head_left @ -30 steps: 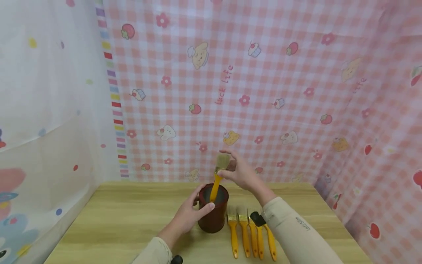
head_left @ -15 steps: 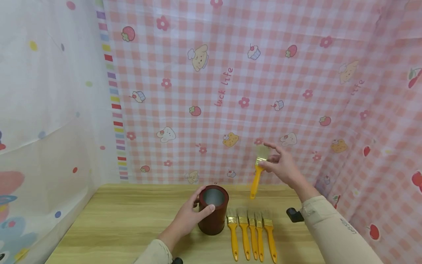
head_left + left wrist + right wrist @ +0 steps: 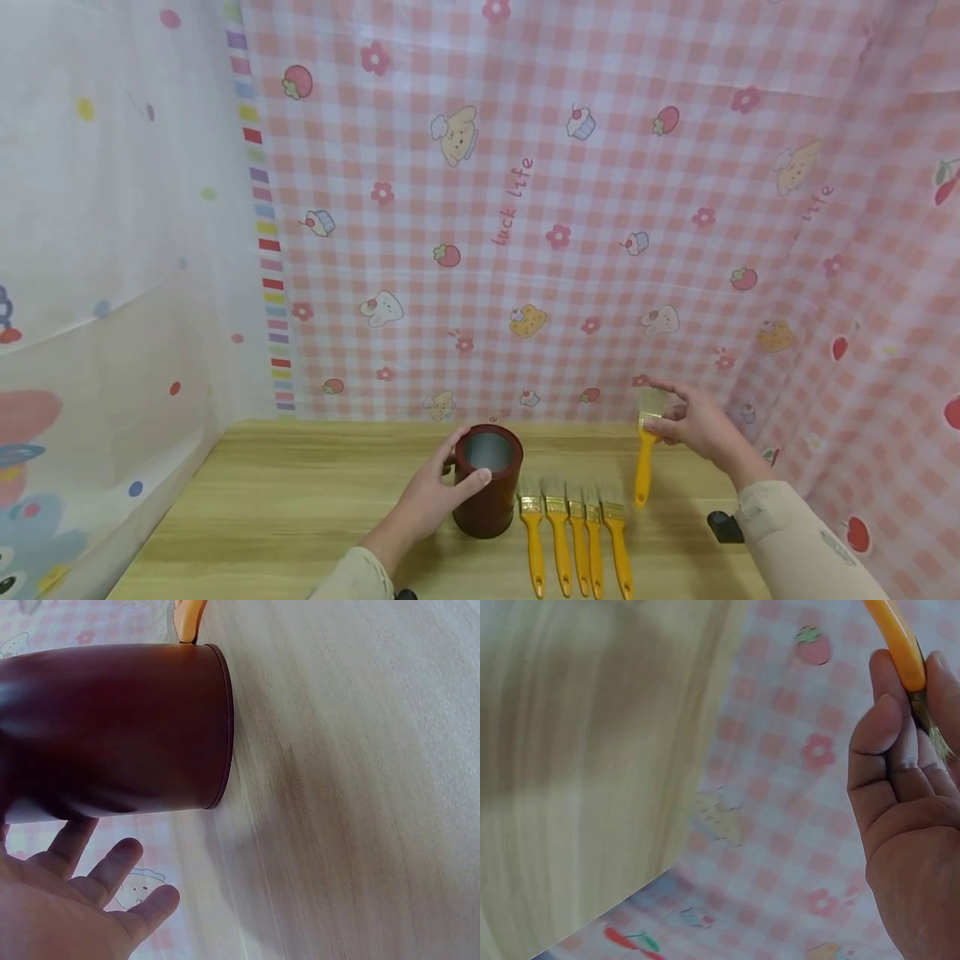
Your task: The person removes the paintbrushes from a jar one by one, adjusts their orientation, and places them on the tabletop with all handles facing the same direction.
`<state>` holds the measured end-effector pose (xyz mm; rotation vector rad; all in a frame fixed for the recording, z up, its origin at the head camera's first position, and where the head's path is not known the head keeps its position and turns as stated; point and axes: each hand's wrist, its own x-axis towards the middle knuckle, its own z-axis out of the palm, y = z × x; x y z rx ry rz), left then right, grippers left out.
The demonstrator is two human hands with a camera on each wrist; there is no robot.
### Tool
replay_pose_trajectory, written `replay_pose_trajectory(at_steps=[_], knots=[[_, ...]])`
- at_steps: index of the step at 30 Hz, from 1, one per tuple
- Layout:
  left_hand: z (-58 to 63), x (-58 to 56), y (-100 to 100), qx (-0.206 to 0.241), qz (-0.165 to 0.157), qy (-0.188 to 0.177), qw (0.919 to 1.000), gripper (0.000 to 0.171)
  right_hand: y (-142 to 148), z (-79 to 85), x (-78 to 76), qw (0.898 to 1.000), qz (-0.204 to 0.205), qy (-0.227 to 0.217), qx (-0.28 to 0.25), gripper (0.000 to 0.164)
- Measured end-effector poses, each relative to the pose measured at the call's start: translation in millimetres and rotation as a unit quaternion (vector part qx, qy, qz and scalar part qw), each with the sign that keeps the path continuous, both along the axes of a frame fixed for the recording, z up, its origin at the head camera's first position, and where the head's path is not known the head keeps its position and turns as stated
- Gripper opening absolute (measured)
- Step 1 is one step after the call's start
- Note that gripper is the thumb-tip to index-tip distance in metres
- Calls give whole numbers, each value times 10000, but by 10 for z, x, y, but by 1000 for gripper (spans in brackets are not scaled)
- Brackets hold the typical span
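A dark red-brown mug (image 3: pixel 486 510) with a grey inside stands upright on the table. My left hand (image 3: pixel 435 493) holds it from the left, thumb at the near rim and forefinger at the far side. In the left wrist view, several fingers of that hand (image 3: pixel 75 900) spread beside the mug wall (image 3: pixel 120 727). My right hand (image 3: pixel 693 425) pinches a paintbrush (image 3: pixel 646 458) by its metal band, bristles up and yellow handle hanging down, right of the mug. In the right wrist view, the brush handle (image 3: pixel 897 645) shows between thumb and fingers.
Several yellow-handled paintbrushes (image 3: pixel 577 533) lie in a row right of the mug, bristles pointing away. The wooden table (image 3: pixel 322 500) ends at a pink checked cloth (image 3: pixel 420 275) behind. Cloth also hangs at left and right.
The right hand has lifted the paintbrush out of the mug, carried it to the right and then lowered it towards the table. The left hand has stayed at the mug.
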<state>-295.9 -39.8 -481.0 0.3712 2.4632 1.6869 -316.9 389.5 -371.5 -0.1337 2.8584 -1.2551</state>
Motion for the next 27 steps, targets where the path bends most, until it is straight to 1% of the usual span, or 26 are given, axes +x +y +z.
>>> replay_pose_trajectory(at_steps=[3,6,10,13,16,22,27], knots=[[1,2,2,-2,21,-30,10000,79,75,-100,29,9998,7,-179,63,81],[-5,-1,4,-6,34,-43,10000,79,127,-192,58,9993,11,-385,6,80],[-11,-5,8,-27,29,-24,10000,79,198,-367,74,9985,162,-492,-172,79],[-11,-6,13,-37,16,-8,10000,79,226,-479,91,9983,164,-539,-151,80],[-10,-7,15,-24,12,9,10000,79,229,-529,122,9973,103,-720,-52,81],[-2,-3,16,-12,44,-2,10000,79,243,-634,150,9914,282,-1241,-292,83],[8,3,7,-14,23,-40,10000,80,235,-771,154,9898,465,-1276,-429,82]])
